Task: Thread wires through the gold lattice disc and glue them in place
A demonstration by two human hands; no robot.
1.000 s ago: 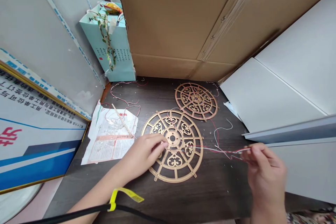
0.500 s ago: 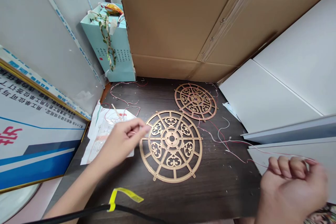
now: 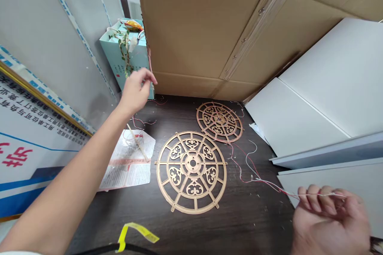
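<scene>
Two wooden wheels (image 3: 191,170) lie beside my hands. Right hand (image 3: 329,219) fingers curl tight on the red-white thread (image 3: 269,182); left hand (image 3: 136,89), fingers loosely apart, reaches the teal bag (image 3: 119,53) beyond the wheels.

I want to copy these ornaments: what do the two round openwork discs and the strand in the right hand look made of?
Large disc and small disc: thin flat sheet with cut-out patterns, tan-gold and matte; it looks like laser-cut wood or card, though metal is possible. Strand held by the right hand: fine red and white thread or wire, limp and curling.

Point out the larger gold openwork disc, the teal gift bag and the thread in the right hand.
larger gold openwork disc (image 3: 192,163), head view, centre hub
teal gift bag (image 3: 113,50), head view, front face
thread (image 3: 263,181), head view, stretch over the table
</scene>
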